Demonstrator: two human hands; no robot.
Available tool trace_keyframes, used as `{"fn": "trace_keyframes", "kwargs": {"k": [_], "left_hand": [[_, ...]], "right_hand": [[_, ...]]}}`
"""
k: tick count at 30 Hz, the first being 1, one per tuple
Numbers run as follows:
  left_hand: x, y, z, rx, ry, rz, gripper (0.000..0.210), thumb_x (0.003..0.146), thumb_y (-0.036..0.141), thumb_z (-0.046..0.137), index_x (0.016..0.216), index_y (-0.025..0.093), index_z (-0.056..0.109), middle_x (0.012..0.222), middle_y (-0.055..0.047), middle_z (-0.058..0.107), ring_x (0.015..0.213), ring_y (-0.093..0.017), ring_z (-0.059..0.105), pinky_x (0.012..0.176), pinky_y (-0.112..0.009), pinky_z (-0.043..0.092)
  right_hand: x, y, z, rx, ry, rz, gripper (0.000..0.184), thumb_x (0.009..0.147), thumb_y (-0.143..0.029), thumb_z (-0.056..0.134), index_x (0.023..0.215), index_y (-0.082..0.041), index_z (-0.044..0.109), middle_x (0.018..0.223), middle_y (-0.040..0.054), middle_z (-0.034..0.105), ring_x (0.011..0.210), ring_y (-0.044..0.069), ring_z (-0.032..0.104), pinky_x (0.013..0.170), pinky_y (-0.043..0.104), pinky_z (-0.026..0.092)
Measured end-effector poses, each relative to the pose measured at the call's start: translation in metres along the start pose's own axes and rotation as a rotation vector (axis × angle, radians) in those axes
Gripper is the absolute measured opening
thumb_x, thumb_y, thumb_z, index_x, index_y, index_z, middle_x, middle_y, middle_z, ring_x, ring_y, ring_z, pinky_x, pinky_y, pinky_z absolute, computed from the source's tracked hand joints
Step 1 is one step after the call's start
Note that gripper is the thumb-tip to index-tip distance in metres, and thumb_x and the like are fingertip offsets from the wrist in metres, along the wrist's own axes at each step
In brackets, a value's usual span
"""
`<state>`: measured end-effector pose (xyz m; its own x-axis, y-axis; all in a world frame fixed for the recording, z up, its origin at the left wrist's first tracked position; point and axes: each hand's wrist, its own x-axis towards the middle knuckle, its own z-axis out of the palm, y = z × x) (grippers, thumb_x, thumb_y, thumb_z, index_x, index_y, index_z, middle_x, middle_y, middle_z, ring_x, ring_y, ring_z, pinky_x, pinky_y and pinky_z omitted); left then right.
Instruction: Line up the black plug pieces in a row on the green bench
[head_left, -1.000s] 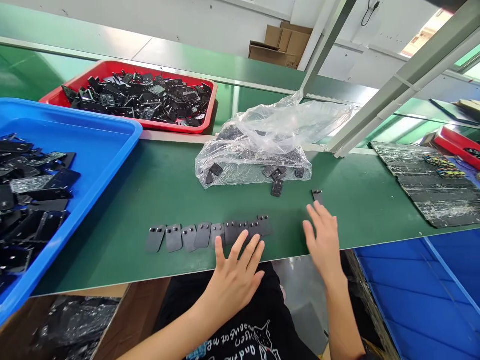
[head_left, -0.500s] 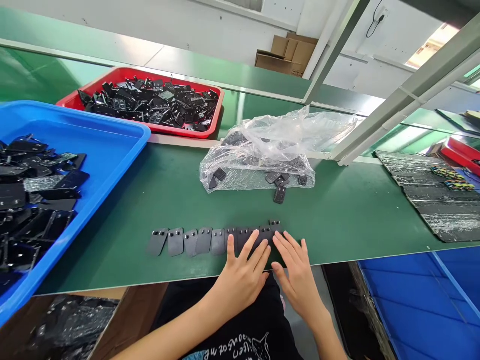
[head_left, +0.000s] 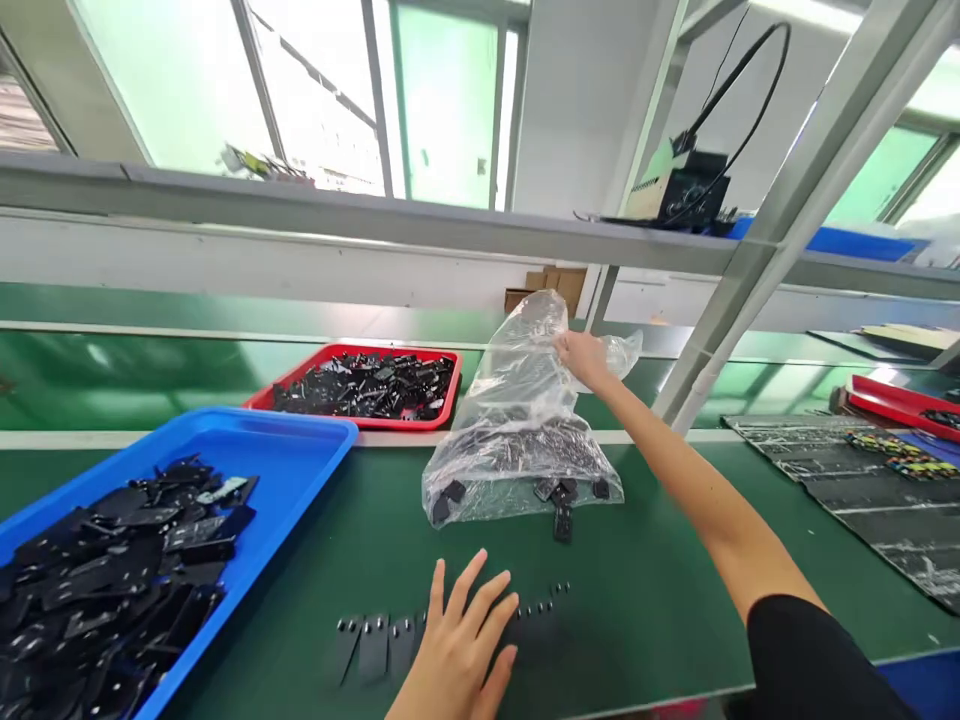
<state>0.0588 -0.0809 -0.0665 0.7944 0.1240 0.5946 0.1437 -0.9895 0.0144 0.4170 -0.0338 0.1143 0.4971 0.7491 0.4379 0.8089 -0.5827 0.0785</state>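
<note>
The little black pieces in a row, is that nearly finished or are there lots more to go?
Done: a short row of black pieces lies lined up, with the left hand flat on it. In hand: the right hand grips the plastic bag by its top. Left: many pieces remain in that bag.

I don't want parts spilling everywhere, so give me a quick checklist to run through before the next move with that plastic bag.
1. Right hand has a grip on the top of the plastic bag: ok, fingers pinch the film.
2. Bag mouth closed at the bottom: not ok, a loose black part lies just outside it on the green table.
3. Left hand steadies the row of flat parts: ok, it lies flat on the row.
4. Row clear of the bag: ok, bare table between them.
5. Blue tray and red tray clear of the bag: cannot tell for red, they look close.
</note>
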Motion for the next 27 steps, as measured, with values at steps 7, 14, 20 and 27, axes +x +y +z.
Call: {"fn": "trace_keyframes", "kwargs": {"k": [7,14,20,27], "left_hand": [[0.079,-0.075,-0.01,-0.093,0.125,-0.288,0.063,0.092,0.037,0.047,0.147,0.016,0.024,0.154,-0.016,0.025,0.145,-0.031,0.019,0.115,-0.056,0.025],[0.14,-0.111,0.016,-0.523,0.007,-0.597,0.104,0.074,0.055,0.065,0.148,0.007,0.008,0.155,-0.026,0.014,0.145,-0.036,0.017,0.117,-0.054,0.021],[0.168,-0.107,0.029,-0.623,0.044,-0.624,0.105,0.073,0.054,0.067,0.147,0.007,0.009,0.152,-0.028,0.022,0.142,-0.035,0.026,0.115,-0.049,0.027],[0.198,-0.092,0.006,-0.633,0.127,-0.534,0.128,0.061,0.064,0.075,0.15,0.015,-0.004,0.157,-0.022,0.006,0.147,-0.033,0.011,0.119,-0.048,0.016]], "right_hand": [[0.019,-0.025,-0.099,-0.086,0.259,-0.156,0.025,0.092,-0.017,0.039,0.103,-0.012,0.061,0.092,0.0163,0.066,0.083,0.026,0.061,0.065,0.03,0.034],[0.025,-0.021,-0.153,-0.155,0.36,-0.137,0.029,0.088,-0.005,0.033,0.101,-0.008,0.059,0.092,0.0182,0.064,0.086,0.028,0.059,0.069,0.033,0.035],[0.034,-0.019,-0.193,-0.108,0.492,-0.1,0.03,0.091,-0.005,0.03,0.102,-0.007,0.058,0.096,0.0163,0.065,0.088,0.025,0.061,0.075,0.035,0.041],[0.03,-0.035,-0.265,0.09,0.622,-0.016,0.035,0.092,-0.01,0.023,0.115,0.01,0.04,0.113,0.0184,0.058,0.112,0.024,0.054,0.088,0.038,0.039]]}}
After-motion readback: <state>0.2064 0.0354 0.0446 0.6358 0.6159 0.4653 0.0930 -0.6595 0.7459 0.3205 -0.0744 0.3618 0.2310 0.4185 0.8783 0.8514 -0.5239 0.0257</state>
